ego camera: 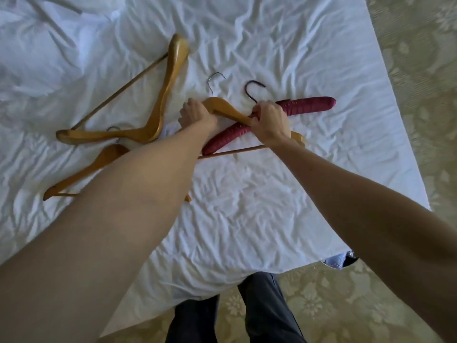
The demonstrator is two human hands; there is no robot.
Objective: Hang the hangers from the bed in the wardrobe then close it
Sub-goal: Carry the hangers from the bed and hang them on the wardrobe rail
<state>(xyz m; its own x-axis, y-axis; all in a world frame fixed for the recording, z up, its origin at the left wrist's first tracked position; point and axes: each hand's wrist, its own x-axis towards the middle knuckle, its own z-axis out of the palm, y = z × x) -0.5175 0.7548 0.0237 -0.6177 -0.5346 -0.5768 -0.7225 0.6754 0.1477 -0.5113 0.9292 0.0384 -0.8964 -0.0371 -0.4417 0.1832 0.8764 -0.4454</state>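
At centre of frame, on the bed, the left hand grips a wooden hanger by its shoulder; the right hand clasps the red padded hanger near its hook. Wood is stiff & light, padding probably soft. Two more wooden hangers lie at left.

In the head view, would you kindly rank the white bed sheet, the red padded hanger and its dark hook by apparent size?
1. white bed sheet, by far the largest
2. red padded hanger, partly hidden under the right hand
3. dark hook, smallest

Soft even daylight, faint shadows, wide-angle edge distortion, slight blur
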